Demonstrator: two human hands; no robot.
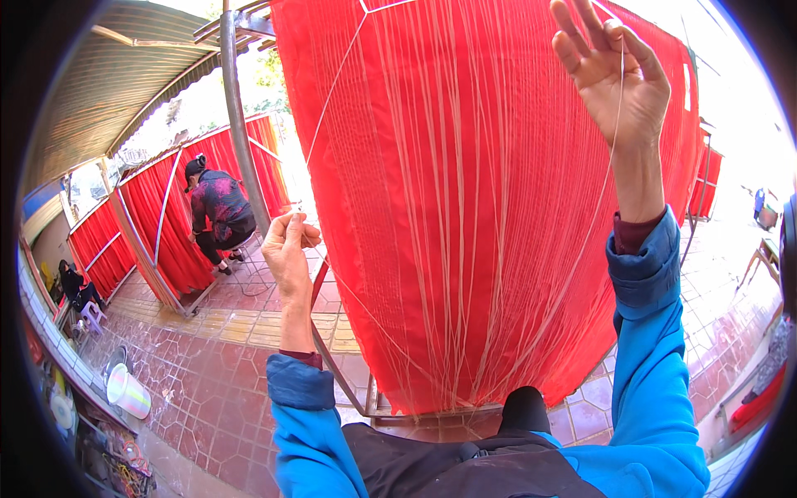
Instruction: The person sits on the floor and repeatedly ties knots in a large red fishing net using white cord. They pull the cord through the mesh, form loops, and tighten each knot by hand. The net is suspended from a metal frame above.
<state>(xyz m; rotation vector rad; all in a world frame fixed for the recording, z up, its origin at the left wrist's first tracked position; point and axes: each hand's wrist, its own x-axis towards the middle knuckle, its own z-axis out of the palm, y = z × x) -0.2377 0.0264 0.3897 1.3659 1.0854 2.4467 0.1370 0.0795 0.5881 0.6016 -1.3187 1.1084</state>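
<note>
A large red cloth (pixel 320 62) hangs in front of me on a metal frame. Many pale threads (pixel 458 178) run down its face and gather toward its lower edge. My left hand (pixel 288 253) is beside the cloth's left edge, thumb and forefinger pinched together on a fine thread that is hard to see there. Raised high at the upper right, my right hand (pixel 616 87) has its palm toward me. Its thumb and forefinger pinch a pale thread (pixel 612 162), which runs down across the cloth; the other fingers are spread.
A metal post (pixel 239 124) rises left of the cloth. Beyond it a person (pixel 220 203) sits before another red cloth (pixel 158 216). A striped bucket (pixel 129 392) and a purple stool (pixel 93 315) are at the left on tiled paving (pixel 207 407). A bench (pixel 764 259) stands far right.
</note>
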